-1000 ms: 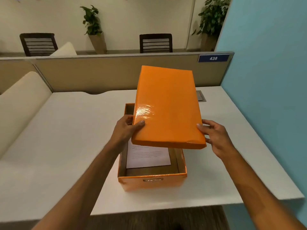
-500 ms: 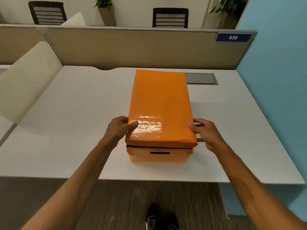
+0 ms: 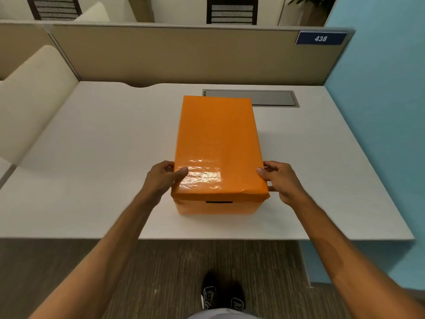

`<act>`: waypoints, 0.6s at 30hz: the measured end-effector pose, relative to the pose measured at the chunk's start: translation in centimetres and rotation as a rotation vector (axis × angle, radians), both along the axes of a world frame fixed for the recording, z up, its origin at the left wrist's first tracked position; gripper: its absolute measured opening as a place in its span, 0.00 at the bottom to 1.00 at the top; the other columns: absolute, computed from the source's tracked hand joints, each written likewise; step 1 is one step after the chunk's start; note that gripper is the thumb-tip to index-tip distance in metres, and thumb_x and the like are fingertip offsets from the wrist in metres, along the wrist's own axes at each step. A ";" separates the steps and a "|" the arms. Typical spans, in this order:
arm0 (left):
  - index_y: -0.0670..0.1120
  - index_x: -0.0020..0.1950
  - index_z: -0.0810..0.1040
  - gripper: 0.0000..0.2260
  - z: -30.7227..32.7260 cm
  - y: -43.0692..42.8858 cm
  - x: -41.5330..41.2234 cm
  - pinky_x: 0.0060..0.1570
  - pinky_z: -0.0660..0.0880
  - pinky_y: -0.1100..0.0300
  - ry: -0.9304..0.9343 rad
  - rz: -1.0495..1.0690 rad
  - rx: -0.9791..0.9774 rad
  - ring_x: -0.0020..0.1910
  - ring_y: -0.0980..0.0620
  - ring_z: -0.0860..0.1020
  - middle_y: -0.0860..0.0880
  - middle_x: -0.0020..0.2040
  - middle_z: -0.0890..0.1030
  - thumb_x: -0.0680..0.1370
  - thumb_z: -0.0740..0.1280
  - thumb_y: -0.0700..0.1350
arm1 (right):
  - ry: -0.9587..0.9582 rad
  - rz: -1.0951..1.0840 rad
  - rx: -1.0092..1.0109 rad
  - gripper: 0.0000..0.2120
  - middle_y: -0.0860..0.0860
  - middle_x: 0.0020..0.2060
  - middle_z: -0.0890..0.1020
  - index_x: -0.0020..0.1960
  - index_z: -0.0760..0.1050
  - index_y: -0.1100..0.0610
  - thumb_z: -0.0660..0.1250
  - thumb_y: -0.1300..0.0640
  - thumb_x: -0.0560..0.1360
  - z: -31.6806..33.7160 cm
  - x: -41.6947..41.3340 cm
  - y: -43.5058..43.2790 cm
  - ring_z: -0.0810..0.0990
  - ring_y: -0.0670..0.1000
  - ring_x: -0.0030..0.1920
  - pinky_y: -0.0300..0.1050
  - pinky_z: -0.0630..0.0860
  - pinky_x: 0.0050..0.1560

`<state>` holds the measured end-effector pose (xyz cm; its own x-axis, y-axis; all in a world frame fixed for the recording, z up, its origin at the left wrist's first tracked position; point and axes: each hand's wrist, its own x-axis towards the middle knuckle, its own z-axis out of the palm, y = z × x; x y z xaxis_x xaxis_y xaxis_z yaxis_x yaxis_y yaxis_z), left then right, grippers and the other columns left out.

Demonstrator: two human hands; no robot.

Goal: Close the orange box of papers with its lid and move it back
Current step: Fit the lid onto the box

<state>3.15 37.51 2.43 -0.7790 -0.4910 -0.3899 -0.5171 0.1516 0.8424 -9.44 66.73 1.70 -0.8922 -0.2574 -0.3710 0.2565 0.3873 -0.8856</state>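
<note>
Orange box, lidded, long axis pointing away

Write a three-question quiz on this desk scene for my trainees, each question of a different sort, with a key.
1. True or false: the lid sits on the orange box, so no papers show.
2. Where do the left hand and right hand hold?
A. both on the far end
B. one on each long side near the front
C. both flat on the desk
3. Fill in: the grey panel set into the desk lies ______ the box's far right corner.

Key
1. True
2. B; each thumb lies on the lid's top.
3. behind
</note>
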 end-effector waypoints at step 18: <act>0.48 0.75 0.63 0.33 -2.1 0.0 0.0 0.57 0.76 0.46 0.028 0.036 0.112 0.62 0.41 0.76 0.43 0.70 0.73 0.74 0.73 0.52 | 0.019 -0.096 -0.009 0.23 0.55 0.62 0.78 0.72 0.69 0.54 0.68 0.54 0.79 -2.3 0.4 -0.5 0.79 0.57 0.59 0.56 0.81 0.53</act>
<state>3.18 37.50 0.29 -0.7730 -0.4732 -0.4225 -0.4970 0.0378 0.8670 -9.05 66.18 -0.58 -0.9199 -0.1735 -0.3518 0.2751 0.3540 -0.8939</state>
